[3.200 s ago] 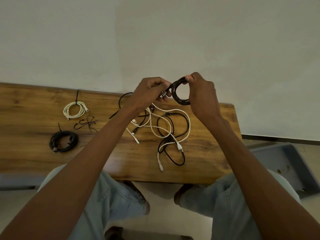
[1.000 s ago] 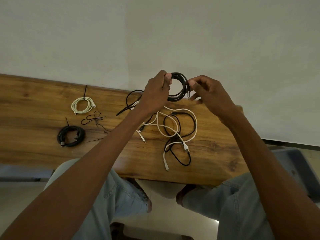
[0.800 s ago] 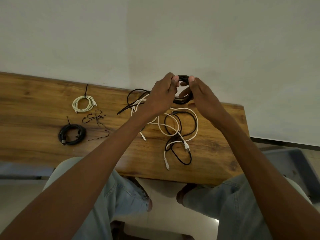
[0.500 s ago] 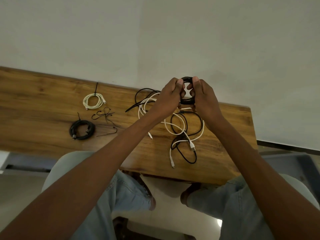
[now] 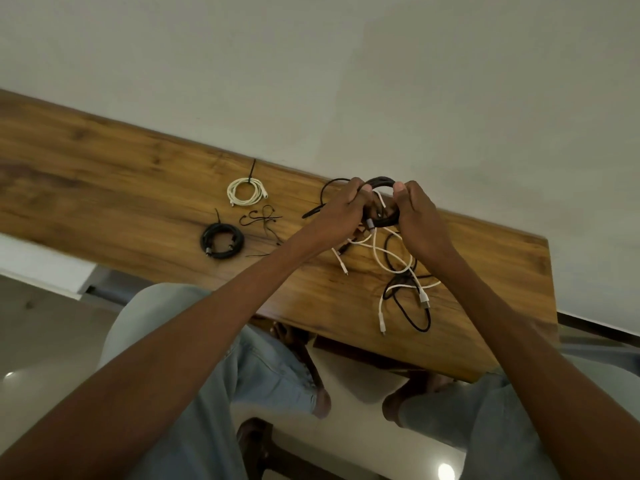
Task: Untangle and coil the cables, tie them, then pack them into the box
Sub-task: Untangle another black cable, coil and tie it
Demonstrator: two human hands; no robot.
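Observation:
Both hands hold a small black cable coil [image 5: 382, 183] just above the wooden table [image 5: 104, 174]. My left hand [image 5: 341, 211] grips the coil's left side and my right hand [image 5: 417, 216] grips its right side, thumb on the top. A silver plug of this cable hangs between the hands. Under them lies a tangle of white and black cables [image 5: 398, 268]. A tied white coil [image 5: 246, 192] and a tied black coil [image 5: 222, 240] rest on the table to the left.
Loose black ties [image 5: 261, 220] lie between the two tied coils. The table's right end [image 5: 549, 271] is close to my right forearm. A white wall rises behind the table. My knees in blue jeans sit under the near edge.
The view has swung so the table now slants. My right hand has closed onto the coil's right side, and both hands now hold it together lower over the tangle.

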